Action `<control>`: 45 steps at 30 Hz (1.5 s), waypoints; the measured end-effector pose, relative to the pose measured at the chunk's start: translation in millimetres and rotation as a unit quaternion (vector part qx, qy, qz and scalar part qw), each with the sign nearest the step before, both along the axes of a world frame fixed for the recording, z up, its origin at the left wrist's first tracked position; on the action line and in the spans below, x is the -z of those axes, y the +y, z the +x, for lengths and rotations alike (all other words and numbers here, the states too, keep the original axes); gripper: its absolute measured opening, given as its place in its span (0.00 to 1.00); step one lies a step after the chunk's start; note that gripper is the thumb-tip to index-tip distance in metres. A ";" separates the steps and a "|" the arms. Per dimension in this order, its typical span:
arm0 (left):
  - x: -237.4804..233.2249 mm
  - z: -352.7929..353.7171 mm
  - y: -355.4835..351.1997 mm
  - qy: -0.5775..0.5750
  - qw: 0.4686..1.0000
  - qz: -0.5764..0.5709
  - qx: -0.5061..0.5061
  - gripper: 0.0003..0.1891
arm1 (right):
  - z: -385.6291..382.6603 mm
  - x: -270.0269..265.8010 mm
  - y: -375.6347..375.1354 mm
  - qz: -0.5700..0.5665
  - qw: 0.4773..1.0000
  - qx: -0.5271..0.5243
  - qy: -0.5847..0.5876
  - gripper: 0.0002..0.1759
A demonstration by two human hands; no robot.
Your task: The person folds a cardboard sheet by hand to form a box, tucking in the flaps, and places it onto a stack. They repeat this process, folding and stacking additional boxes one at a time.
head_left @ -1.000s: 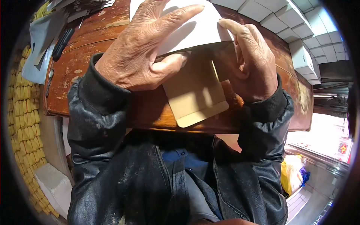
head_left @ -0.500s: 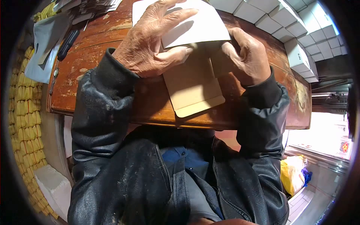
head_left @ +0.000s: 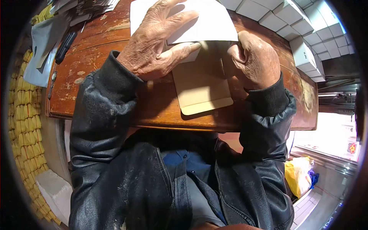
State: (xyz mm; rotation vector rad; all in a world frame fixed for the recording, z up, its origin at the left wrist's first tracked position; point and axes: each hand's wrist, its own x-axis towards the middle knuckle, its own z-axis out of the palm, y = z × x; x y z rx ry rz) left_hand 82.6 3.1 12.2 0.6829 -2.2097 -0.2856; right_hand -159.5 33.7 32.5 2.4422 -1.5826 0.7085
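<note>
A partly folded cardboard piece, white on its upper face (head_left: 214, 25) and brown inside (head_left: 201, 84), lies over the wooden desk (head_left: 103, 71). Its brown flap with rounded corners points toward my body. My left hand (head_left: 159, 44) rests on the white panel with its fingers spread, the thumb beneath the panel's near edge. At the panel's right corner, my right hand (head_left: 256, 57) has its fingers curled and pressed together on the cardboard's side.
White boxes (head_left: 303, 53) are stacked at the upper right. A black penknife-like object (head_left: 66, 47) and a grey-white bag (head_left: 34, 73) lie at the left, below paper pieces (head_left: 82, 9). Yellow bundles (head_left: 28, 111) line the far left; a yellow bag (head_left: 297, 174) sits lower right.
The cardboard's brown flap has shifted slightly right and away from my body. The white panel reaches a little further right, and my right hand's fingers have curled tighter.
</note>
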 end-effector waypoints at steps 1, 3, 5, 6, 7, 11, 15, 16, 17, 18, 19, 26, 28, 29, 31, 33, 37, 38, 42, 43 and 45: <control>-0.3 -1.0 1.8 0.014 1.000 -0.007 -0.010 0.35 | -0.1 2.0 -0.4 -0.009 1.000 -0.003 -0.010 0.05; -3.3 -4.1 6.7 0.042 0.999 -0.021 -0.028 0.36 | 0.0 7.7 -2.1 -0.026 0.999 -0.009 -0.030 0.04; -7.8 -5.8 6.8 0.029 0.999 -0.020 -0.022 0.38 | -3.1 3.1 -3.2 -0.014 1.000 -0.009 -0.007 0.06; -8.7 -5.9 6.9 0.022 0.999 -0.020 -0.019 0.39 | -4.0 1.4 -3.9 -0.008 1.000 -0.009 0.004 0.06; -8.0 -5.7 7.3 0.016 0.999 -0.019 -0.026 0.39 | -4.0 3.0 -5.3 -0.017 1.000 -0.008 0.002 0.09; -1.1 -6.0 3.6 0.025 0.998 -0.043 -0.025 0.40 | 2.6 9.5 -4.0 0.000 0.998 -0.021 -0.051 0.27; 4.1 -1.5 -0.7 0.022 0.998 -0.053 -0.037 0.38 | -1.1 7.9 -4.1 0.111 0.963 -0.170 -0.176 0.37; 0.0 -2.3 1.1 0.016 0.998 -0.032 -0.057 0.36 | -3.6 5.8 -5.4 0.149 0.941 -0.216 -0.215 0.38; -6.0 -4.5 7.6 -0.007 0.996 -0.015 -0.088 0.35 | -16.0 2.4 -8.5 0.169 0.939 -0.231 -0.189 0.41; -16.0 -8.7 16.3 -0.031 0.992 0.002 -0.120 0.35 | -22.8 -2.1 -6.7 0.233 0.914 -0.236 -0.232 0.42; -17.2 -8.7 17.3 -0.028 0.992 0.004 -0.120 0.34 | -27.3 -7.4 -3.9 0.296 0.883 -0.239 -0.274 0.43; -4.2 -0.7 4.7 -0.011 0.996 -0.016 -0.082 0.34 | -49.2 -17.0 -12.7 0.385 0.836 -0.262 -0.290 0.54; -15.0 -4.7 15.0 -0.028 0.995 0.013 -0.096 0.34 | -39.5 -15.8 -13.3 0.409 0.826 -0.216 -0.323 0.52; -16.3 -5.1 15.3 -0.028 0.996 0.008 -0.089 0.35 | -33.2 -18.0 -11.8 0.381 0.841 -0.219 -0.317 0.45; -17.3 -6.0 15.2 -0.030 0.997 -0.003 -0.073 0.36 | -17.9 -29.3 -5.5 0.324 0.867 -0.223 -0.305 0.32; -7.8 -2.7 4.8 -0.017 0.998 -0.033 -0.045 0.37 | -14.8 -25.9 -9.7 0.243 0.910 -0.212 -0.263 0.33; -13.1 -10.3 15.0 -0.048 0.996 0.005 -0.079 0.38 | -12.1 0.5 -27.7 0.010 0.961 -0.235 -0.143 0.36; -10.2 -10.8 12.7 -0.040 0.995 -0.012 -0.089 0.38 | -9.6 3.0 -28.3 0.006 0.957 -0.244 -0.155 0.36; 9.7 -11.5 -1.0 0.010 0.990 -0.085 -0.114 0.34 | -4.4 8.2 -29.1 -0.001 0.956 -0.244 -0.160 0.34; 11.8 -11.5 -2.8 0.015 0.988 -0.094 -0.121 0.33 | -3.1 6.6 -28.4 -0.002 0.960 -0.237 -0.148 0.34; -2.5 -17.1 10.3 0.009 0.988 -0.059 -0.145 0.31 | -0.7 2.0 -24.6 0.004 0.966 -0.219 -0.138 0.36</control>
